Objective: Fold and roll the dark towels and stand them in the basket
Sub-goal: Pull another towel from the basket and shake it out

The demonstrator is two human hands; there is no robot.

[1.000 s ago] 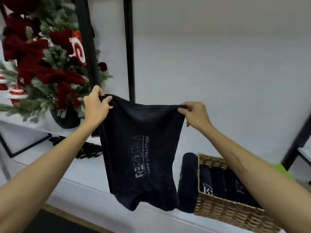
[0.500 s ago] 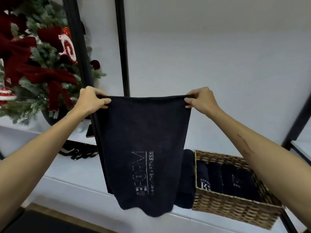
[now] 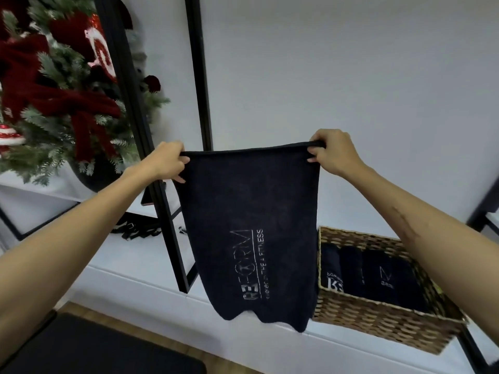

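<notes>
I hold the towel (image 3: 251, 233) up in the air by its top edge, left hand (image 3: 164, 161) pinched shut on one corner, right hand (image 3: 333, 152) pinched shut on the other. The edge runs taut and nearly level between them. The cloth hangs free, left of the basket (image 3: 383, 322) and in front of the white shelf (image 3: 129, 268) the basket stands on; its ragged bottom hem dangles just past the shelf's front lip. White lettering runs sideways down the lower half.

The basket already holds several dark rolls (image 3: 370, 276) standing side by side, so I judge this is one more towel at the start of its fold.

To do this step well, I'd keep both pinches right at the corners and the top edge stretched, so the cloth hangs flat without twist. Then I'd bring the two corners together evenly, matching edges, before laying it on the shelf left of the basket. The hem looks uneven, so a small shake may settle it. I'd also keep clear of the black frame (image 3: 162, 184) just left of the towel, where the cloth could catch.
</notes>
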